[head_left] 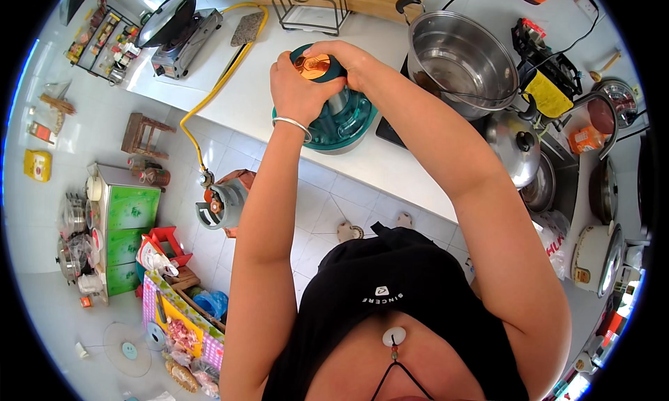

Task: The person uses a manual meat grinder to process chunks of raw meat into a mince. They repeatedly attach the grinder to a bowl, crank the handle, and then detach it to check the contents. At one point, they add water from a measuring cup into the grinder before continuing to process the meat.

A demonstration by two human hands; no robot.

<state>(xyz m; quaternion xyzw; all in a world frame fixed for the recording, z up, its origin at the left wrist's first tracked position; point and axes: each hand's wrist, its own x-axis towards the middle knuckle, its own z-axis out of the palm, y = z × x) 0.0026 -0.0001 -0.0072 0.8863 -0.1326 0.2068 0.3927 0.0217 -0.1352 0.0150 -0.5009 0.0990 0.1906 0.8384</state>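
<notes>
Head view looks down on a person's two bare hands meeting over a teal appliance point(345, 119) that stands on the white desk point(265, 87), near its near edge. Its round clear-sided bowl sits on the desk and a teal top unit with a copper-coloured cap point(313, 65) rises from it. Left hand point(300, 87), with a silver bangle point(293, 124) at the wrist, has its grip closed around the left side of that top unit. Right hand point(352, 59) has its grip closed over the right and far side of the same top, so both hands touch it and each other.

Just right of the appliance a large steel pot point(463, 59) sits on a dark cooktop point(397, 133), and a steel lid point(514, 144) with a black knob lies further right. Far left on the desk stands a portable gas stove point(188, 42) with a dark wok point(167, 16) on it; a yellow hose point(219, 80) runs from it down to a gas cylinder point(219, 204) on the tiled floor. A wire rack point(310, 7) stands at the far edge, and a green cabinet point(125, 227) stands on the floor at left.
</notes>
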